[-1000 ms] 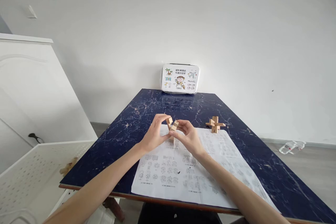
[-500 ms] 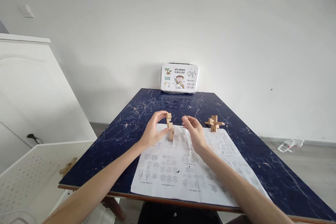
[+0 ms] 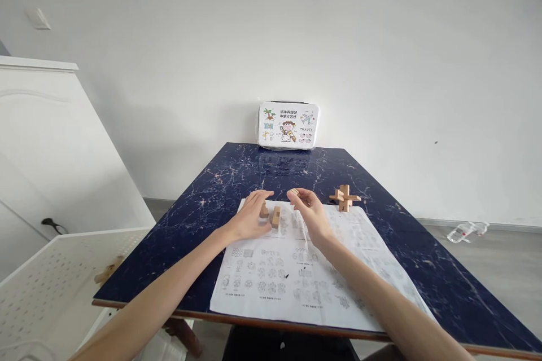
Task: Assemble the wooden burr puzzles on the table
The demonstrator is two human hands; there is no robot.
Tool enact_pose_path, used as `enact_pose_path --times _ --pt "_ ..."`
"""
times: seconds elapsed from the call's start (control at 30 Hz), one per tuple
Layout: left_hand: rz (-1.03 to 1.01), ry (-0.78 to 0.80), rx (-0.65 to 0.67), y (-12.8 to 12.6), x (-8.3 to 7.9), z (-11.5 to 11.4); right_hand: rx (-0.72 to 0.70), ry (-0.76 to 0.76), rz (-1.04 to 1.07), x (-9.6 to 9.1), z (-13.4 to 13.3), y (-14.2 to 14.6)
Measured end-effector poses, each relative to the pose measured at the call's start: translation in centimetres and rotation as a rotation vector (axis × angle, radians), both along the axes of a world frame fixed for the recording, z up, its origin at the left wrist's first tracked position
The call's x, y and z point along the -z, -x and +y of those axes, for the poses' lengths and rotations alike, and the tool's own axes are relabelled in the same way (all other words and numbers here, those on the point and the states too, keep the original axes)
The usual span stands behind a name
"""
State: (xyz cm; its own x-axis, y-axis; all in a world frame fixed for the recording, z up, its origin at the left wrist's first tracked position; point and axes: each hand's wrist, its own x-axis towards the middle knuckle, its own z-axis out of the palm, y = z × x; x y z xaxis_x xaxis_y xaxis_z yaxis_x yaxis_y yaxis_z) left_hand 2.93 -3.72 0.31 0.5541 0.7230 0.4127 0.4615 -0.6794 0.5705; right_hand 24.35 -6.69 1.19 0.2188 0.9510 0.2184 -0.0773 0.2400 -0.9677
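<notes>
My left hand (image 3: 249,217) is low over the printed sheet (image 3: 271,304), its thumb and fingers apart around a notched wooden puzzle piece (image 3: 264,211). That piece is partly hidden by the hand and seems to rest on the paper. Just right of it lies a second notched wooden piece (image 3: 276,218). My right hand (image 3: 312,211) is raised a little over the sheet's far edge, fingers closed on a small pale wooden piece (image 3: 295,192), of which only the end shows. Farther right stands an assembled wooden cross puzzle (image 3: 345,198).
The dark blue marbled table (image 3: 203,203) carries a white cartoon case (image 3: 288,126) at its back, by the wall. Wooden pieces (image 3: 109,271) lie on a white perforated surface (image 3: 55,282) at the left. A clear plastic bottle (image 3: 468,232) is on the floor at right.
My left hand has come down to the sheet and loosened around the notched piece it held upright. In my right fingers the end of a pale wooden piece now shows.
</notes>
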Motion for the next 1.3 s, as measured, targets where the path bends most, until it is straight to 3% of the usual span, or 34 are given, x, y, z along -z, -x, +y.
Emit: enact_pose_path --times 0.27,0.4,0.57,0.7,1.0,1.3 --pt "0.031 0.095 0.041 -0.5 -0.7 -0.7 -0.024 0.011 0.014 0.3 0.0 0.3" --pt "-0.123 0.128 0.083 -1.0 -1.6 -0.6 -0.013 -0.002 0.011 0.2 0.0 0.3" --pt "-0.35 0.293 0.128 -1.1 -1.8 -0.8 -0.022 -0.004 0.027 0.5 0.3 0.2" --pt "-0.42 0.399 0.142 -1.1 -1.9 -1.1 -0.033 -0.018 0.03 0.5 0.3 0.2" --pt "-0.366 0.194 0.096 -1.2 -2.5 -0.7 -0.054 -0.015 0.037 0.0 -0.1 0.3" --pt "-0.501 0.644 0.208 -1.0 -2.7 -0.9 -0.09 -0.04 0.047 -0.2 -0.2 0.3"
